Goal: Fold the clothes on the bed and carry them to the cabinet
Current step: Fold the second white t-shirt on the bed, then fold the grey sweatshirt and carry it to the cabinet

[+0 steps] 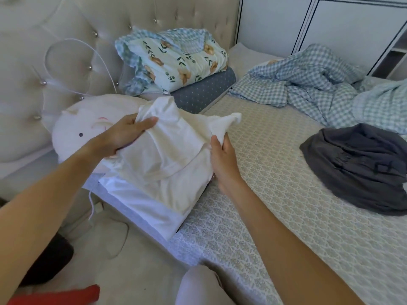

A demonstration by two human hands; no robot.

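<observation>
A cream-white garment point(174, 150) is bunched between both hands at the near left corner of the bed point(275, 194). My left hand point(123, 135) grips its upper left part, thumb on top of the cloth. My right hand point(222, 157) pinches its right edge just below a loose sleeve. The garment lies over a folded white and grey piece point(145, 208) on the mattress edge. A crumpled dark grey garment point(356, 168) lies apart on the bed's right side.
A white plush pillow with a face point(81, 128) sits by the tufted headboard point(66, 51). Behind it is a floral quilt point(176, 60) on a dotted grey pillow point(202, 91). A blue checked blanket point(319, 84) is heaped at the back right, before white cabinet doors point(330, 25).
</observation>
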